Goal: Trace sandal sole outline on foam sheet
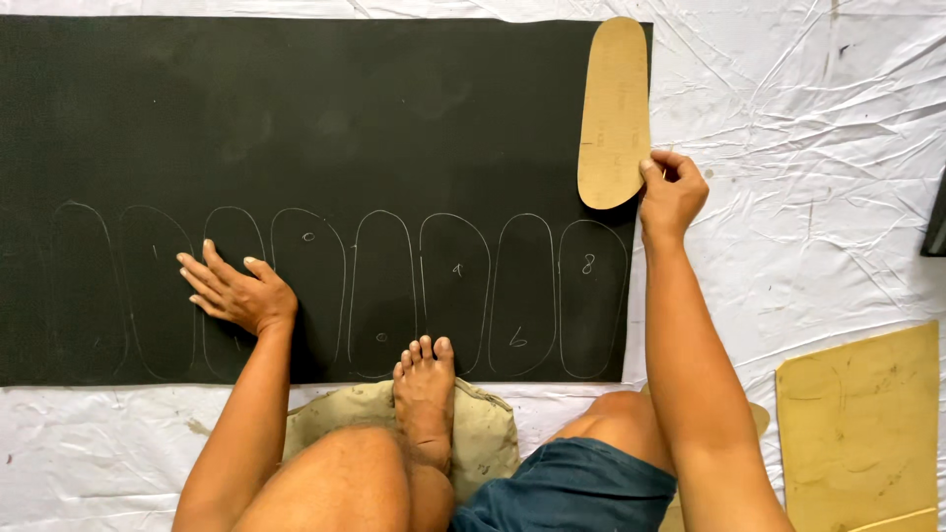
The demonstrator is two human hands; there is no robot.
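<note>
A large black rubber sheet (325, 108) lies flat on the floor, with a row of several sole-shaped outlines (453, 294) traced in pale lines along its near half. My left hand (235, 289) rests flat and open on the sheet over the outlines at the left. My right hand (672, 193) pinches the near end of a tan sole-shaped cardboard template (614, 110), which lies on the sheet's upper right corner. My bare foot (425, 392) touches the sheet's near edge.
Crumpled white plastic sheeting (808, 118) covers the floor around the rubber sheet. A yellow board (859, 424) with cut-out sole shapes lies at the lower right. A beige cushion (488, 433) sits under my legs. A dark object (937, 229) shows at the right edge.
</note>
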